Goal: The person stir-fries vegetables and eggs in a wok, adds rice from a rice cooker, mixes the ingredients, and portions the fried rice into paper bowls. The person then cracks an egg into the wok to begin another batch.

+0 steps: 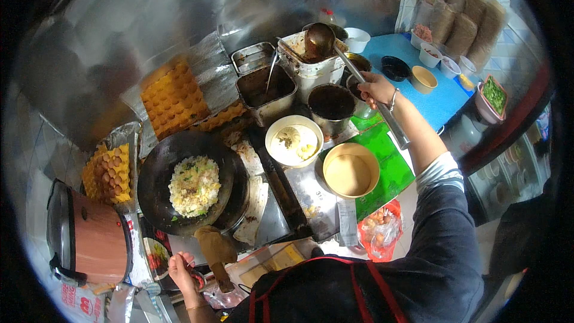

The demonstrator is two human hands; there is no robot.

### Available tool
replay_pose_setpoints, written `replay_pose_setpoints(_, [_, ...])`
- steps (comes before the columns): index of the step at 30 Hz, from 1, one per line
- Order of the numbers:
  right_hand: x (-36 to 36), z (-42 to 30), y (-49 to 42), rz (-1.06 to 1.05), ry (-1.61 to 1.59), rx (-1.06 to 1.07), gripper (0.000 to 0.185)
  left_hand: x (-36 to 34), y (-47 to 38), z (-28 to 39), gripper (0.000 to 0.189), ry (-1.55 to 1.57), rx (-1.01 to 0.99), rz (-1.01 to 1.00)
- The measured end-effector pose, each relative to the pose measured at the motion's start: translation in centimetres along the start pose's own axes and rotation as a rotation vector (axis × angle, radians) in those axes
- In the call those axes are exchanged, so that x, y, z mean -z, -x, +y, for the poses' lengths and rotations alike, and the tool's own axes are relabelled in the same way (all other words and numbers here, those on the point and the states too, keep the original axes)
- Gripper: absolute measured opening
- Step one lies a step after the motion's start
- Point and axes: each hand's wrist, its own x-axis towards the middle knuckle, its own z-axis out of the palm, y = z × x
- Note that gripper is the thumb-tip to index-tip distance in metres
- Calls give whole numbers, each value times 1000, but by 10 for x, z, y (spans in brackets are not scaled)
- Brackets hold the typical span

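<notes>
My right hand (378, 90) grips the long metal handle of a ladle (319, 40). The ladle's sauce-stained bowl is above a white square tub (309, 65). Lower left, my left hand (180, 264) hovers with curled fingers beside the cloth-wrapped handle (214, 247) of a wok. Whether the fingertips pinch anything is unclear. Fried rice (195, 186) with bits of egg and greens lies in the dark wok (157, 188). Right of the wok, a white bowl (294, 123) holds a little pale liquid and yellow bits. A kraft paper bowl (351, 170) stands nearby, nothing visible in it.
Metal sauce containers (331, 103) crowd the middle. Egg trays (175, 98) lean behind the wok; eggs (111, 177) sit at left, by a rice cooker (98, 237). Small tubs line a blue surface (394, 51) at right. A red bag (381, 229) hangs below the counter edge.
</notes>
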Motion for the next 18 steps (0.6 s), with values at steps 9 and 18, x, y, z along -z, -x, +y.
replay_pose_setpoints(9, [-20, 24, 6, 64, -128, 55, 54, 8, 11, -3, 17, 35, 50, 68])
replay_pose_setpoints(18, [-33, 29, 22, 79, -295, 40, 48, 8, 16, 0, 17, 24, 64, 64])
